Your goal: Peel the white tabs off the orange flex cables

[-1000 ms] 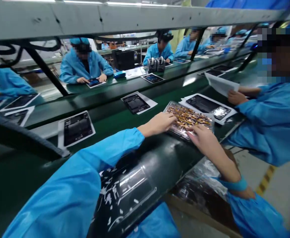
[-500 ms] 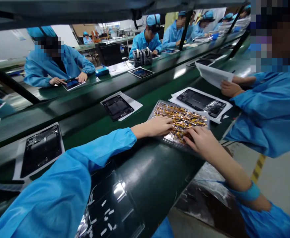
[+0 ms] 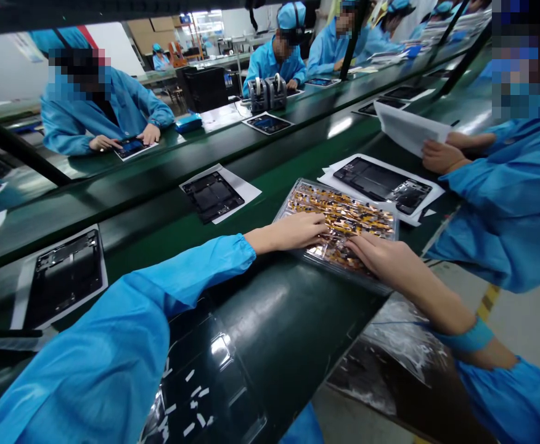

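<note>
A clear plastic tray (image 3: 395, 230) full of small orange, black and copper-coloured flex cables (image 3: 344, 206) lies on the green bench ahead of me. My left hand (image 3: 300, 230) reaches over its near left side, fingers bent and closed down among the parts. What its fingertips hold, if anything, is hidden. From the right, my right hand (image 3: 381, 254) has thumb and fingers pinched together on a flex cable at the middle of the tray. The two sets of fingertips are close together, a small gap apart.
Behind the tray, a black device housing (image 3: 381, 185) rests on white paper. More housings, one in the middle (image 3: 214, 196) and one at left (image 3: 69, 274), lie along the bench. An empty clear tray (image 3: 233, 376) is near me. A co-worker's hand (image 3: 443, 156) holds paper at right.
My right hand's thumb and fingers have come together, and its fingertips are nearer my left hand. The left hand stays over the tray. The view has shifted slightly.
</note>
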Demonstrator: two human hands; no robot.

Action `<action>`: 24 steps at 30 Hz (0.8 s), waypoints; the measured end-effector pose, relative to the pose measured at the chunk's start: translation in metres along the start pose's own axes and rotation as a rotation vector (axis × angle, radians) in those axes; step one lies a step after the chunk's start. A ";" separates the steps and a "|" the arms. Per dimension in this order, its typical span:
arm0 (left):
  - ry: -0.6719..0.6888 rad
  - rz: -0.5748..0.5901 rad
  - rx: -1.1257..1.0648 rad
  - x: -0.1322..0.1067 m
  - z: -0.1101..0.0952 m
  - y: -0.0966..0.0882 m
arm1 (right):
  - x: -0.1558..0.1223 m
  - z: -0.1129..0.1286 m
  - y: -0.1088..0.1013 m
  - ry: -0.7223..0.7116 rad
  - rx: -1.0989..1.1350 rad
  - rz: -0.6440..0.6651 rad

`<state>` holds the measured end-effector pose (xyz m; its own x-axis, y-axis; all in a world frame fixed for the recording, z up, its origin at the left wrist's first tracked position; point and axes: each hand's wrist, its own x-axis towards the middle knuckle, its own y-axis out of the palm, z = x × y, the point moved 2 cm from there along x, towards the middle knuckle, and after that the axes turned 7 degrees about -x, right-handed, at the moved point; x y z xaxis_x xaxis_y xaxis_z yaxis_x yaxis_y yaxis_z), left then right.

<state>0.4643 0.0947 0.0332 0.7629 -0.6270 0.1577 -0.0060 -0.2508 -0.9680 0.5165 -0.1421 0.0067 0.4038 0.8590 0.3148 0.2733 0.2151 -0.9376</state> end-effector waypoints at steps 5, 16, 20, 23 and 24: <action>0.032 -0.020 -0.116 0.002 0.002 -0.005 | 0.007 -0.006 0.000 0.029 0.087 0.021; -0.105 -0.004 -0.305 -0.007 0.002 -0.074 | 0.053 -0.005 -0.059 0.146 0.495 0.145; -0.373 0.259 -0.571 -0.068 0.000 -0.114 | 0.095 0.040 -0.058 0.027 0.792 0.426; -0.698 0.356 -0.803 -0.144 -0.005 -0.121 | 0.135 0.104 -0.036 -0.146 1.007 0.655; -0.791 0.350 -0.862 -0.172 -0.009 -0.120 | 0.147 0.128 -0.028 -0.209 1.060 0.711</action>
<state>0.3281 0.2262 0.1234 0.8155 -0.2123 -0.5384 -0.4873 -0.7537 -0.4409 0.4562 0.0376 0.0597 0.0046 0.9713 -0.2377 -0.8041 -0.1377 -0.5784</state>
